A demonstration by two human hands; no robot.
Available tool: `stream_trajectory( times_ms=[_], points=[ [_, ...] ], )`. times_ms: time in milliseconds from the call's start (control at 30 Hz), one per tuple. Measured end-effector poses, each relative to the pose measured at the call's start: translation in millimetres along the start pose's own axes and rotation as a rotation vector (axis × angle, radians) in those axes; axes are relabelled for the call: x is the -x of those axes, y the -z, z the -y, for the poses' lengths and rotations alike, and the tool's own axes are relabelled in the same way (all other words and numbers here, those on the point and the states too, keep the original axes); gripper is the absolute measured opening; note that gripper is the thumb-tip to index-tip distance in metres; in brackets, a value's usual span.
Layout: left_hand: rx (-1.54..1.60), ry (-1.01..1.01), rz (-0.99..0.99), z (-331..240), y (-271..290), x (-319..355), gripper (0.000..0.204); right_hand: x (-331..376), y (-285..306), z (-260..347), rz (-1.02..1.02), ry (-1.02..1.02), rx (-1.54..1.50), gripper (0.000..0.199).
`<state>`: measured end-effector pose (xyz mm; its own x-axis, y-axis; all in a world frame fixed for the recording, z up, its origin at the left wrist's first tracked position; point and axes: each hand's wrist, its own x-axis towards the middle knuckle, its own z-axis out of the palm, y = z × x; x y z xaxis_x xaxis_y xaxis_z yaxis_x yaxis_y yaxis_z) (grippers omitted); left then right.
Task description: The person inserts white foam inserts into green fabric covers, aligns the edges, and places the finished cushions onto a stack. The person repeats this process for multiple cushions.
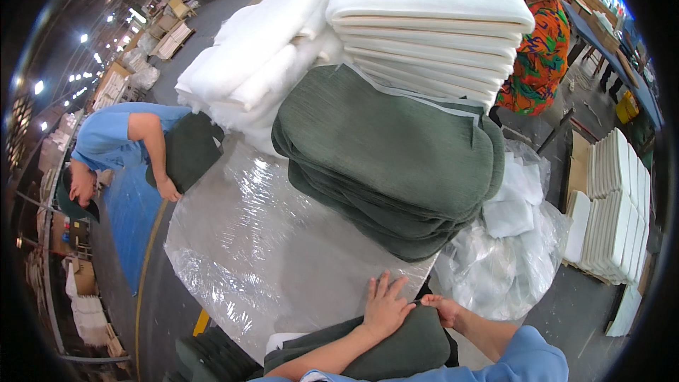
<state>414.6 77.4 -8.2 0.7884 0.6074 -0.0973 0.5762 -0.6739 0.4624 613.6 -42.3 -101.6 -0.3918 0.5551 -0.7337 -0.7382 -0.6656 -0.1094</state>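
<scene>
A dark green fabric cushion cover [410, 350] lies in front of me at the table's near edge, a strip of white showing at its left end. My left hand [385, 305] rests at its upper edge with the fingers spread, their tips over the plastic-wrapped table [262, 255]. At the cover's upper right corner my right hand [440, 308] is closed, pinching the edge between thumb and fingers. The two hands are close together. Beyond them sits a stack of green cushion covers [382, 141] with rounded ends.
White foam pads [424, 3] are piled behind the green stack, beside fluffy white wadding [247, 49]. A clear plastic bag [502, 262] of white pieces stands right. A co-worker [134, 134] at left handles a green piece; another person [541, 49] is behind. More white pads [612, 198] stand far right.
</scene>
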Motion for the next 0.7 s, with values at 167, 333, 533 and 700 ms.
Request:
stream_trajectory(
  times_ms=[167,333,533,700],
  points=[
    [0.131,0.012,-0.061,4,-6,-3,0.032,-6,7,-8,-0.078,-0.068,-0.039,0.01],
    [0.188,0.044,-0.039,9,-13,-5,0.024,-23,19,-13,-0.155,-0.097,0.038,0.013],
    [0.233,0.007,-0.053,17,-26,-15,0.021,-18,8,-21,0.122,-0.214,-0.205,0.02],
    [0.184,-0.021,-0.079,12,-29,-11,0.022,-20,14,-15,0.084,-0.229,-0.086,0.016]
  ],
)
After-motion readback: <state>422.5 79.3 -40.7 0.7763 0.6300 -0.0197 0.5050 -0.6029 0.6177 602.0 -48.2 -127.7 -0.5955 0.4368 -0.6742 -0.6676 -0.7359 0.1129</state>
